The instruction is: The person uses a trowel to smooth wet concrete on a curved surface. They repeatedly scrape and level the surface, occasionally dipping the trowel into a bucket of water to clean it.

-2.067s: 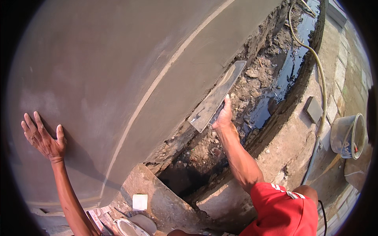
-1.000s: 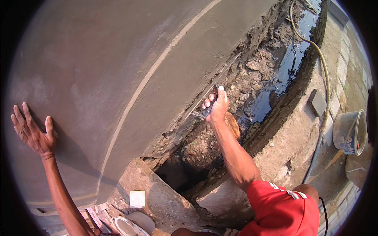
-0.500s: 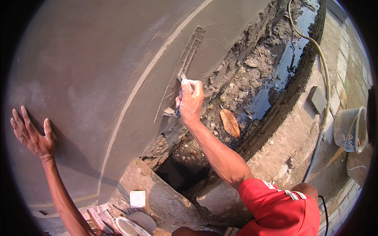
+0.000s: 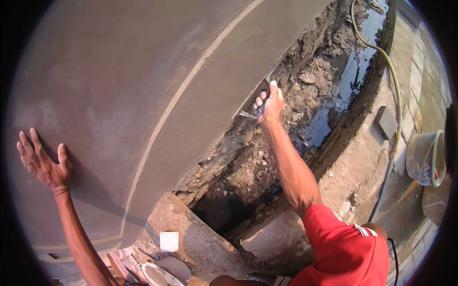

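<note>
A grey plastered wall (image 4: 109, 71) with a pale raised line (image 4: 176, 97) curving across it fills the left of the view. My left hand (image 4: 47, 164) rests on the wall, fingers spread and empty. My right hand (image 4: 272, 105) grips the handle of a plastering trowel (image 4: 246, 114) at the wall's lower edge, above the rubble. The trowel's blade is seen nearly edge-on along that edge; my fingers cover most of the handle.
Below the wall runs a ditch with rubble (image 4: 310, 78) and dark water (image 4: 353, 78). A concrete ledge (image 4: 353, 171) borders it, with a hose (image 4: 393, 81), a grey block (image 4: 385, 123) and a clear bucket (image 4: 422, 159). A white square piece (image 4: 169, 241) lies near my left forearm.
My right hand has moved right and up with the trowel, from the wall's face to its lower edge. The brown leaf is now hidden behind my forearm. My left hand stays on the wall.
</note>
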The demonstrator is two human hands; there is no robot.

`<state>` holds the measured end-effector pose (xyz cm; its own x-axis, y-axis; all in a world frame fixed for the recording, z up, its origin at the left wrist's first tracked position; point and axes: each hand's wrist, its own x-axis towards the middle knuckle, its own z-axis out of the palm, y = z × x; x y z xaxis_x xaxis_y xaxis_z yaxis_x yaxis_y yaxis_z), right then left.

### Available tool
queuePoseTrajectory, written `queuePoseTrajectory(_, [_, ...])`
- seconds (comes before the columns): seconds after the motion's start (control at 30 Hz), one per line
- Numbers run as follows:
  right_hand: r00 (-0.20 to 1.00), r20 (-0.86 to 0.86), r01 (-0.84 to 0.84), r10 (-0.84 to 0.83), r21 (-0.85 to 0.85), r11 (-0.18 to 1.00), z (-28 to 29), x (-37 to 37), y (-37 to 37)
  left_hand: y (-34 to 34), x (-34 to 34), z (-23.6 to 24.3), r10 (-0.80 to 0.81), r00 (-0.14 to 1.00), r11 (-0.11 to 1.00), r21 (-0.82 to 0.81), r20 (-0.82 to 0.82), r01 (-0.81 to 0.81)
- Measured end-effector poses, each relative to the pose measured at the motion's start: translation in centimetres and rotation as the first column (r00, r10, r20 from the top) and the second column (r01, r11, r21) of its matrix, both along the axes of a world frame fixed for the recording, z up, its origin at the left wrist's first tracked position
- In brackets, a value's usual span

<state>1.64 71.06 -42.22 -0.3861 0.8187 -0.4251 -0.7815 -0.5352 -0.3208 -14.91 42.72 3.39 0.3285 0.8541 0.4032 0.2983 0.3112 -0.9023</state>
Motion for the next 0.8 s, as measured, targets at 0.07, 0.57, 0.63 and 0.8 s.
queuePoseTrajectory(0.07, [0.996,0.079,-0.028,0.029,-0.015,0.999,0.8,-0.7,0.3,0.0,0.0,0.0,0.004,1.000,1.000,-0.002,-0.001,-0.004])
queuePoseTrajectory(0.57, [0.993,0.112,-0.069,0.023,0.423,0.904,4.6,2.1,-4.4,0.1,0.2,-0.1,0.004,1.000,1.000,0.002,-0.027,-0.004])
queuePoseTrajectory(0.63, [0.999,0.042,0.004,-0.011,0.166,0.986,1.9,2.6,-0.2,0.0,0.2,-0.1,0.004,1.000,1.000,-0.002,-0.023,-0.004])
queuePoseTrajectory(0.8, [0.996,0.086,-0.025,0.018,0.084,0.996,-0.6,2.3,6.9,0.0,0.0,0.0,0.012,1.000,1.000,0.006,-0.011,-0.012])
